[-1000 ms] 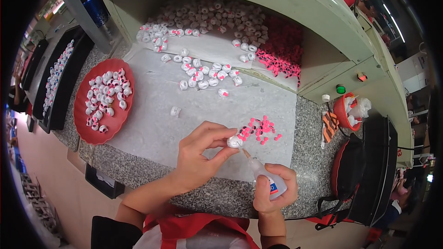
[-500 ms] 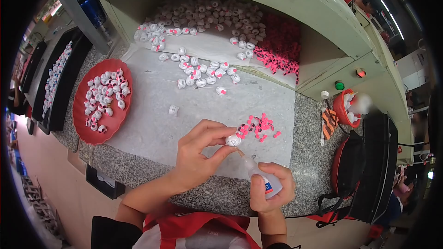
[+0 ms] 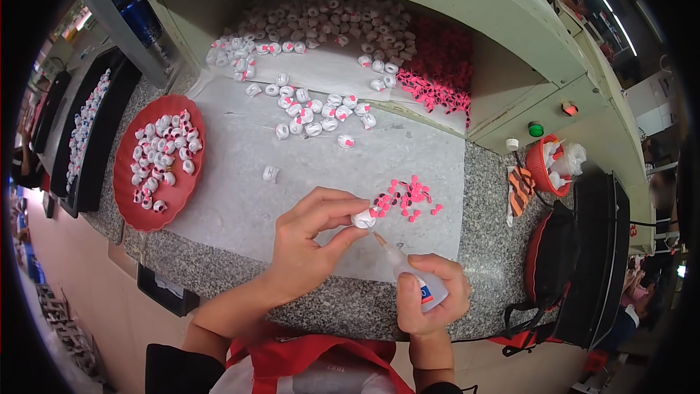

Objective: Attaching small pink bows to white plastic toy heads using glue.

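**Glue tip at small white cap, granite bench**

Head view: left hand (image 3: 310,244) pinches a small white cap (image 3: 363,219) at the fingertips, near centre. Right hand (image 3: 432,298) is wrapped around a clear squeeze bottle (image 3: 410,277), nozzle touching the cap. Just beyond, loose pink bits (image 3: 405,199) lie on the white sheet (image 3: 240,175). Red round tray (image 3: 159,164) of caps sits left. Far pile of caps (image 3: 328,29) is blurred in the recess. Bottle's base is hidden in the palm.
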Motion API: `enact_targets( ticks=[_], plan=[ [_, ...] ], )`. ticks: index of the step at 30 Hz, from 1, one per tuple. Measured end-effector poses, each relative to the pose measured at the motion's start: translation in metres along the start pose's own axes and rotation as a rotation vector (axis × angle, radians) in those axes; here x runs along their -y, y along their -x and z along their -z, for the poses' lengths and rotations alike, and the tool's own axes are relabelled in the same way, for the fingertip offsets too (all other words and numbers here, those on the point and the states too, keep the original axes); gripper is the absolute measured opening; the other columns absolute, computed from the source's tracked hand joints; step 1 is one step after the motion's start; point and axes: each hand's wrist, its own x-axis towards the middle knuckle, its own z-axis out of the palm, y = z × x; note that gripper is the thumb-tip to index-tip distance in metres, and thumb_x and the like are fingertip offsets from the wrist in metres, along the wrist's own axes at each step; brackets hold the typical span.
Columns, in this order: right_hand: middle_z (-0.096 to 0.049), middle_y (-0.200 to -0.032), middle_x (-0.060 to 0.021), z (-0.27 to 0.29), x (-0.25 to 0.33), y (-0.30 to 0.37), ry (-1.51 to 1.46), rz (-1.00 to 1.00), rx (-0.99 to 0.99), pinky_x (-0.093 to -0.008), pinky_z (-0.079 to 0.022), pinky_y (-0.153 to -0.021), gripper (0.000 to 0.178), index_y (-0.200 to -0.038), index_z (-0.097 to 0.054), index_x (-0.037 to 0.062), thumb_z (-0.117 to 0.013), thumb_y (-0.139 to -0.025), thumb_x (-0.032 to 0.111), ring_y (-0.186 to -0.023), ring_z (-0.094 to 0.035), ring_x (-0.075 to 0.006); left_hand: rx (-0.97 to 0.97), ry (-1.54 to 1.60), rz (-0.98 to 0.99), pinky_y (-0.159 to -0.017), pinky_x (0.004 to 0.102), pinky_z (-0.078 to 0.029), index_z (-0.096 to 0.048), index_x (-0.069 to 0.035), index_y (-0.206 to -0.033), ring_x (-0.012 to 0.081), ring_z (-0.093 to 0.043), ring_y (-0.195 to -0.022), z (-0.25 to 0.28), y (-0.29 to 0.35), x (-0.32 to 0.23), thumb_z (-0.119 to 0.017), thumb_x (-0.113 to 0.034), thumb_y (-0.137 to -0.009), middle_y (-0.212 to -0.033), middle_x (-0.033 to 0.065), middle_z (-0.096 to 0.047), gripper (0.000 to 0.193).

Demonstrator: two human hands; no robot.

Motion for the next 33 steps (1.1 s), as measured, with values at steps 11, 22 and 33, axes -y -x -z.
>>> enact_targets(
  ticks=[11,22,33],
  plan=[
    [-0.06,-0.074,-0.0114,0.003,0.0,0.002,-0.033,-0.001,0.011,-0.0259,-0.046,-0.06,0.018,-0.08,-0.056,0.0001,-0.061,-0.066,0.01,-0.065,-0.057,-0.0172,0.061,0.386,0.287,-0.083,0.0269,-0.047,-0.05,0.006,-0.104,0.0173,-0.056,-0.094,0.004,-0.004,-0.007,-0.055,0.011,-0.075,-0.102,0.013,-0.055,0.031],
    [-0.06,-0.067,-0.01,0.004,-0.009,-0.008,-0.029,0.217,0.011,-0.0256,-0.043,-0.043,0.025,-0.086,-0.054,-0.0017,-0.062,-0.062,-0.001,-0.045,-0.054,-0.0176,0.033,0.397,0.312,-0.082,0.0281,-0.048,-0.052,0.006,-0.101,0.0194,-0.056,-0.095,0.005,-0.005,-0.008,-0.059,0.012,-0.071,-0.101,0.0132,-0.055,0.032],
    [-0.06,-0.066,-0.0114,0.003,-0.006,-0.006,-0.069,0.141,0.031,-0.025,-0.046,-0.048,0.023,-0.084,-0.056,-0.0021,-0.061,-0.062,-0.001,-0.05,-0.058,-0.0193,0.057,0.405,0.307,-0.083,0.0287,-0.048,-0.052,0.006,-0.101,0.0196,-0.056,-0.095,0.005,-0.004,-0.006,-0.058,0.013,-0.071,-0.103,0.0127,-0.053,0.031]
  ],
)
